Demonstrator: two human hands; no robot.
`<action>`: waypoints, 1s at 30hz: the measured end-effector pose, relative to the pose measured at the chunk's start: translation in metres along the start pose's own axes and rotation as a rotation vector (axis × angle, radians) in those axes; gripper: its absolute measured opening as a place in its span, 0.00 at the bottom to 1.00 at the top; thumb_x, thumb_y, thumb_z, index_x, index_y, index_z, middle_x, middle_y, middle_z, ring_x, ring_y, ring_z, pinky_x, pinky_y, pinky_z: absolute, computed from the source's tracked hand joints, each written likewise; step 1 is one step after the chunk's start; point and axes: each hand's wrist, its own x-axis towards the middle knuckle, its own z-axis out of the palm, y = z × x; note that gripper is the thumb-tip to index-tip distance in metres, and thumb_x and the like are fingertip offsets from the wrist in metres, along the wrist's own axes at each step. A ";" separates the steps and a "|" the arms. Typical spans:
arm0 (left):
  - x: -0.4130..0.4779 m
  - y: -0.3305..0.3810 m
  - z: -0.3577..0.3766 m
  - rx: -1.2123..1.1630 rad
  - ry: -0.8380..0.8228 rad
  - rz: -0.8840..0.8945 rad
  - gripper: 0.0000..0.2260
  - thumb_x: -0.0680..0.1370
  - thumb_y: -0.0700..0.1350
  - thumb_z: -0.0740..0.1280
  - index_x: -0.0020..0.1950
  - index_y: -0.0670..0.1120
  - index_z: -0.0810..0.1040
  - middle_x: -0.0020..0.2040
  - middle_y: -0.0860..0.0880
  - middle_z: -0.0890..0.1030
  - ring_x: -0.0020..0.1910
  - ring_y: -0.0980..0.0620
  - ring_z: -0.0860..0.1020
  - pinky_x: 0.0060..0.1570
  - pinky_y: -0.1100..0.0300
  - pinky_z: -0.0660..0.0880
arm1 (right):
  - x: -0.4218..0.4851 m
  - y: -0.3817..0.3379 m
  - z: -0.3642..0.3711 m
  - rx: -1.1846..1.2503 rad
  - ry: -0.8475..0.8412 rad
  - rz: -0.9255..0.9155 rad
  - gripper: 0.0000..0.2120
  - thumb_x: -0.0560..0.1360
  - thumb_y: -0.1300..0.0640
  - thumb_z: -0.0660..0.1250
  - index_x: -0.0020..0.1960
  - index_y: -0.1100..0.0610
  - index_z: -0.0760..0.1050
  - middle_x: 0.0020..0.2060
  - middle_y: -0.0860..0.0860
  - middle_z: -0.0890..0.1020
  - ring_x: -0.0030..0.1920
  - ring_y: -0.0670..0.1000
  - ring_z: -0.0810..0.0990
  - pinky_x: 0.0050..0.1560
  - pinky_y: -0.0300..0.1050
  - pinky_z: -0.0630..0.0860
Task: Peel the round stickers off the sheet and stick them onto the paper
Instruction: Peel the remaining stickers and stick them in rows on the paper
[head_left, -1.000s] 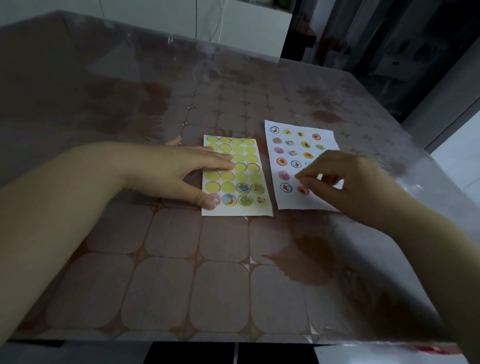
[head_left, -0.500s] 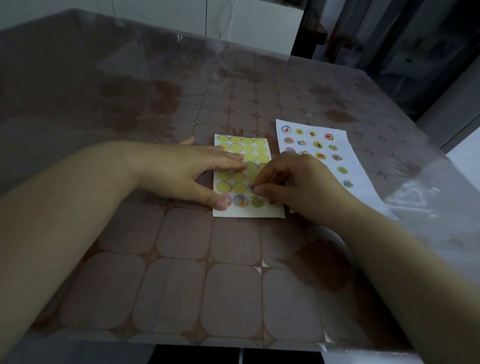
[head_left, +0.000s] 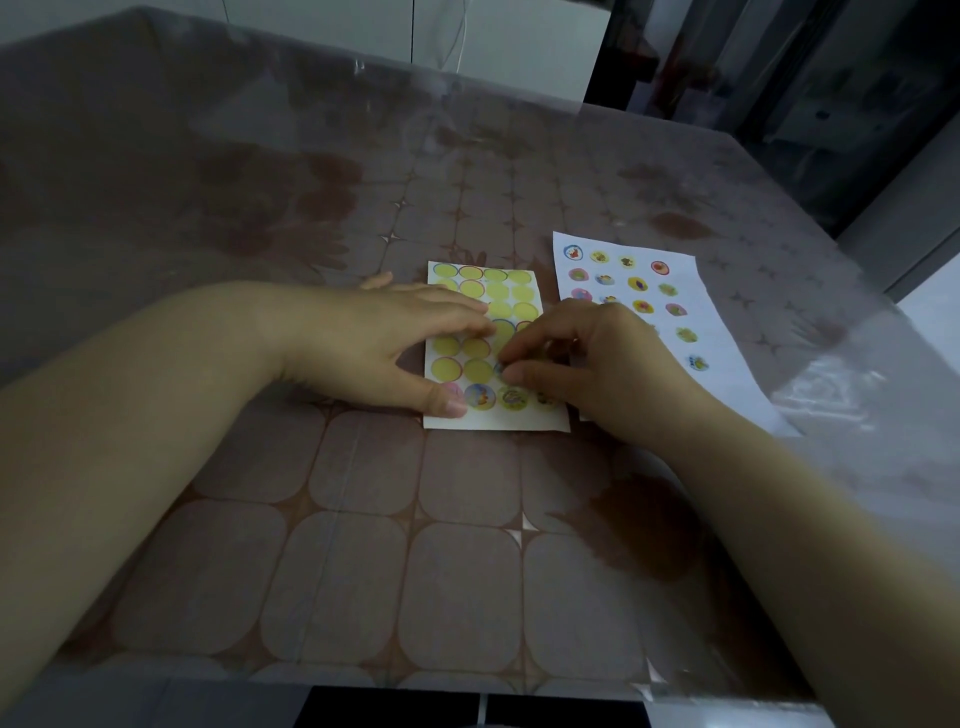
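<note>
The sticker sheet (head_left: 498, 418) lies in the middle of the table, mostly bare yellow circles, with a few picture stickers (head_left: 479, 396) left in its near rows. My left hand (head_left: 400, 343) lies flat on its left side, thumb pressed on the near-left corner. My right hand (head_left: 582, 358) rests on the sheet's right part, thumb and forefinger pinched at a round sticker (head_left: 501, 368) in the second row from the front. To the right lies the white paper (head_left: 727, 374), with several round stickers stuck on it.
The table (head_left: 363, 545) wears a brown tile-patterned cloth under clear plastic. Its near edge (head_left: 467, 686) runs along the bottom, its right edge (head_left: 883, 312) slants beside the paper. White cabinets (head_left: 519, 47) stand beyond the far edge.
My right hand left the white paper, crossed left to the sticker sheet and now pinches at a sticker there. My left hand has stayed pressed on the sheet.
</note>
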 end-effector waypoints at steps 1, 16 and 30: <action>0.000 0.000 0.000 0.000 -0.004 -0.003 0.31 0.74 0.59 0.63 0.73 0.61 0.53 0.75 0.62 0.54 0.74 0.63 0.49 0.68 0.64 0.42 | 0.000 0.000 0.000 0.005 -0.002 0.003 0.05 0.69 0.55 0.72 0.39 0.44 0.79 0.38 0.41 0.77 0.37 0.40 0.74 0.39 0.27 0.68; -0.002 0.004 -0.008 -0.033 -0.139 -0.051 0.38 0.64 0.67 0.56 0.73 0.59 0.54 0.75 0.64 0.52 0.72 0.67 0.49 0.74 0.48 0.41 | -0.002 0.002 -0.001 0.066 0.063 0.020 0.06 0.70 0.57 0.72 0.44 0.49 0.79 0.38 0.44 0.80 0.39 0.45 0.77 0.40 0.32 0.72; -0.001 0.003 -0.008 -0.053 -0.141 -0.062 0.38 0.65 0.67 0.56 0.73 0.60 0.54 0.74 0.65 0.51 0.72 0.67 0.48 0.74 0.49 0.40 | -0.003 -0.002 -0.001 0.138 0.064 0.021 0.03 0.73 0.58 0.68 0.42 0.53 0.80 0.34 0.44 0.81 0.34 0.44 0.77 0.34 0.29 0.71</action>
